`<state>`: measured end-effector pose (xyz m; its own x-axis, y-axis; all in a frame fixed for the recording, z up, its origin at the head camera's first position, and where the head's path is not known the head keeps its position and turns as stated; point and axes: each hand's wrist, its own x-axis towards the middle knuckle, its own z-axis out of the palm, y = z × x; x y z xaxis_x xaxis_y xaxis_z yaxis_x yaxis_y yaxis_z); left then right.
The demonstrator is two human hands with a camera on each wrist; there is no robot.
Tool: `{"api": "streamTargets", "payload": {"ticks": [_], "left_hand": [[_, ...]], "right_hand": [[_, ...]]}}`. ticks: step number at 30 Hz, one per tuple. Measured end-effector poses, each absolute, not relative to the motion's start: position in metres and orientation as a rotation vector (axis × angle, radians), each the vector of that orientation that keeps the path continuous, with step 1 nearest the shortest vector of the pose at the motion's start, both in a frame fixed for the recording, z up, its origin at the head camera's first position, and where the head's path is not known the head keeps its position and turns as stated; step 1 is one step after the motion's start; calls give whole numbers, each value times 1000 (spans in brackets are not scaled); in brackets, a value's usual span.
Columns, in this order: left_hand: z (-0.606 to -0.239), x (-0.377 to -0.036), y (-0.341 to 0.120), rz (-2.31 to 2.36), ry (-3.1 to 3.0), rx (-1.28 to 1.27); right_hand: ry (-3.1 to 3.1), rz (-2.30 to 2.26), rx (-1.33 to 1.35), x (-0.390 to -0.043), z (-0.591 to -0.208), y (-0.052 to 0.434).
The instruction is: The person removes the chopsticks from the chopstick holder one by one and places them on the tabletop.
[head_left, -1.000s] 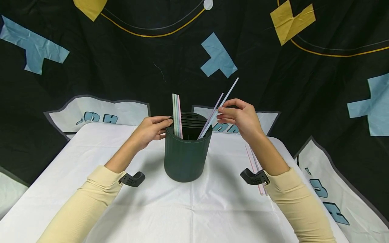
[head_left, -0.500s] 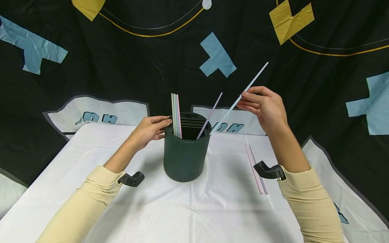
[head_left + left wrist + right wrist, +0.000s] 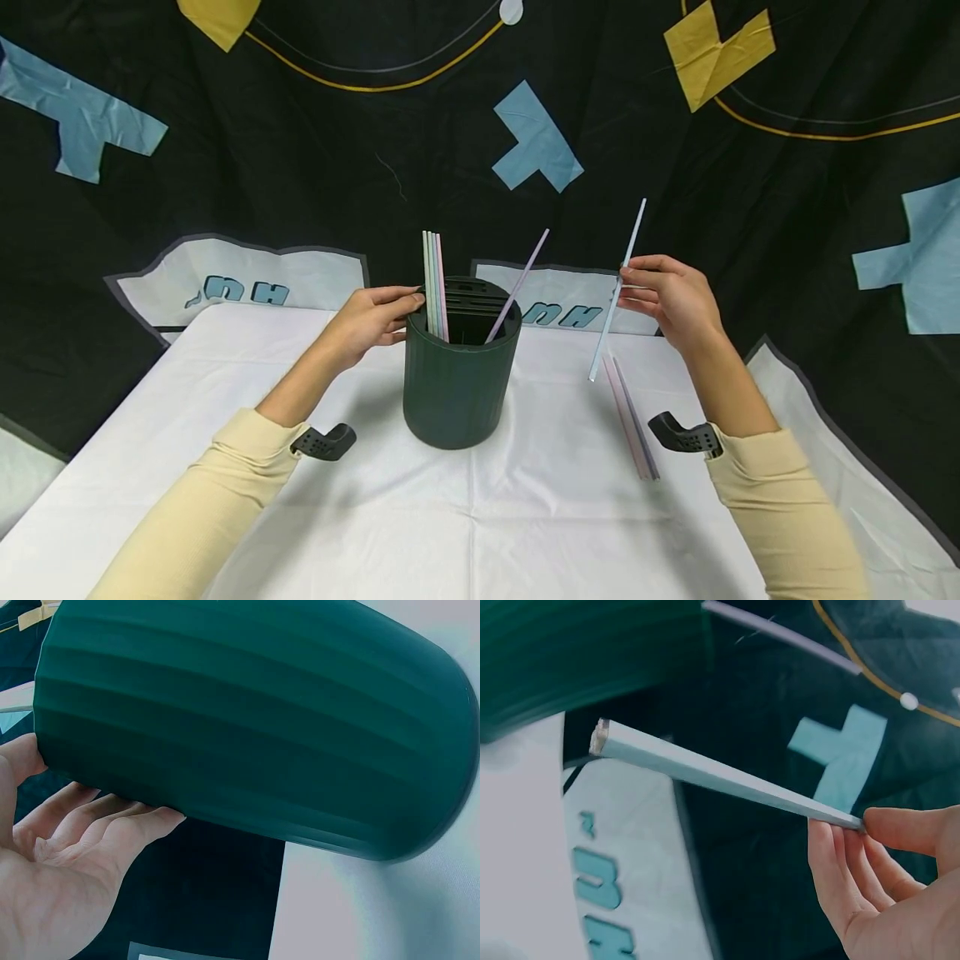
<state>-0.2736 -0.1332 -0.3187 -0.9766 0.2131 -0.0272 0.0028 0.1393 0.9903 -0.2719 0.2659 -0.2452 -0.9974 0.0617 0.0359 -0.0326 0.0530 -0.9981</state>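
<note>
A dark green round holder (image 3: 456, 392) stands upright on the table, its rear top slotted and its front an open compartment. My left hand (image 3: 367, 323) holds the holder at its left rim; in the left wrist view the thumb and fingertips rest along its wall. My right hand (image 3: 670, 298) pinches a long pale-blue stick (image 3: 617, 300) between thumb and fingers, up to the right of the holder. In the right wrist view the flat-sided stick (image 3: 720, 776) points its cut end away from the hand. Several pastel sticks (image 3: 433, 287) lean at the compartment's left; one lilac stick (image 3: 519, 283) slants to the right.
Two sticks, one pink (image 3: 628, 425) and one greyish lilac (image 3: 637, 421), lie side by side on the white tablecloth (image 3: 480, 533) below the right hand. A black cloth with blue and yellow shapes (image 3: 537, 137) hangs behind the table.
My right hand has drawn the pale-blue stick up out of the holder and off to the right, then lowered it and turned it steeper. The left hand has stayed at the rim.
</note>
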Motion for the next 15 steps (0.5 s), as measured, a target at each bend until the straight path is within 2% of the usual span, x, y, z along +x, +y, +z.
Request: {"api": "streamTargets", "payload": {"ticks": [15], "left_hand": [[-321,-275,-135,1952,2245,218]], "right_hand": [[-2645,1744,-159,-295,-334,297]]}}
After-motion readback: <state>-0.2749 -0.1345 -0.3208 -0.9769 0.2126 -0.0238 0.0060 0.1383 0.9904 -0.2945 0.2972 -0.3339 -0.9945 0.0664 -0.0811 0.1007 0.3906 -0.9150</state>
